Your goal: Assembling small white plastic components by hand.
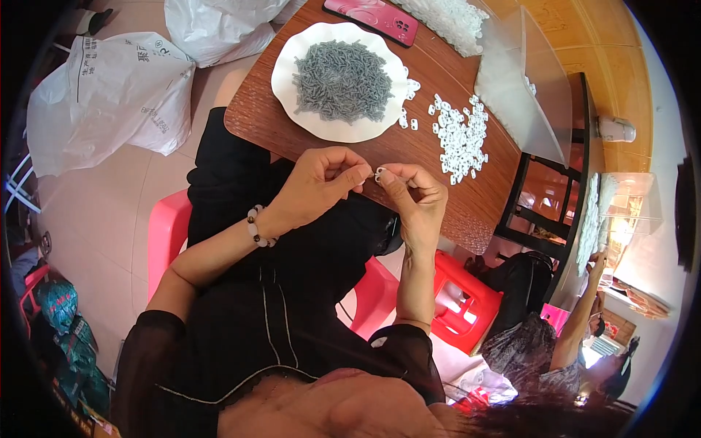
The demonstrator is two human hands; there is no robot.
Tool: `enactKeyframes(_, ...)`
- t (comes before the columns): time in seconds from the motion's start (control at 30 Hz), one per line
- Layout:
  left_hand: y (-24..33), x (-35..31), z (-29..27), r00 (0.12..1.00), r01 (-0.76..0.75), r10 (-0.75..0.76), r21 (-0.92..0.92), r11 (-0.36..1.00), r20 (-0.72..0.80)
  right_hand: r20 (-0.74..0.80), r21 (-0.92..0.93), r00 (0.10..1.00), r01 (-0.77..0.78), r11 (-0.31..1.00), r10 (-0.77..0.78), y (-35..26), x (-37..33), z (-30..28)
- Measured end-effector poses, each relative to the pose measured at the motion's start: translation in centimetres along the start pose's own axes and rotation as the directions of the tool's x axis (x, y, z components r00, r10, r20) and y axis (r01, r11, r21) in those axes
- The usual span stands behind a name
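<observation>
My left hand (321, 182) and my right hand (416, 201) meet fingertip to fingertip above my lap, just off the near edge of the brown table (292, 150). Between thumb and finger, my right hand pinches a small white plastic piece (380, 175). The left hand's thumb and finger are pressed together at the piece's left side; what they hold is too small to make out. Beyond my hands stands a white scalloped plate (288, 109) heaped with small grey screw-like rods (343, 80). Loose white plastic pieces (460, 139) lie spread on the table right of the plate.
A pink phone (372, 20) lies at the table's far edge. Near it, a clear bin (511, 95) holds more white pieces. White sacks (109, 102) stand on the floor at left. A red stool (464, 303) is at right, with another person (540, 343) beyond it.
</observation>
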State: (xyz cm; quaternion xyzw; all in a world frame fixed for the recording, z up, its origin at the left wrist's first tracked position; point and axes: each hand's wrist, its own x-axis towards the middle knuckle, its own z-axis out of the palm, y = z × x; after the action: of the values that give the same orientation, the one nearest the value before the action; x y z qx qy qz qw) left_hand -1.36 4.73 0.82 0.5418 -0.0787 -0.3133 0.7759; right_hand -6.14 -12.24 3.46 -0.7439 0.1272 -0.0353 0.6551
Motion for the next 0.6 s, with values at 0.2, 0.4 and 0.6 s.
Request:
enactKeyframes(0.2, 0.21, -0.03, 0.07, 1.000, -0.010, 0.010, 0.040, 0.999, 0.000, -0.001, -0.037, 1.000, 0.019, 0.999, -0.019, 0.00, -0.08, -0.09)
enactKeyframes(0.4, -0.09, 0.05, -0.02, 1.000, -0.002, 0.001, 0.017, 1.000, 0.014, 0.002, -0.061, 1.000, 0.002, 0.998, -0.002, 0.20, -0.15, -0.13)
enactKeyframes(0.6, -0.10, 0.05, -0.02, 1.000, 0.007, -0.007, -0.010, 1.000, -0.003, -0.024, -0.032, 1.000, 0.010, 0.999, -0.010, -0.17, -0.11, -0.02)
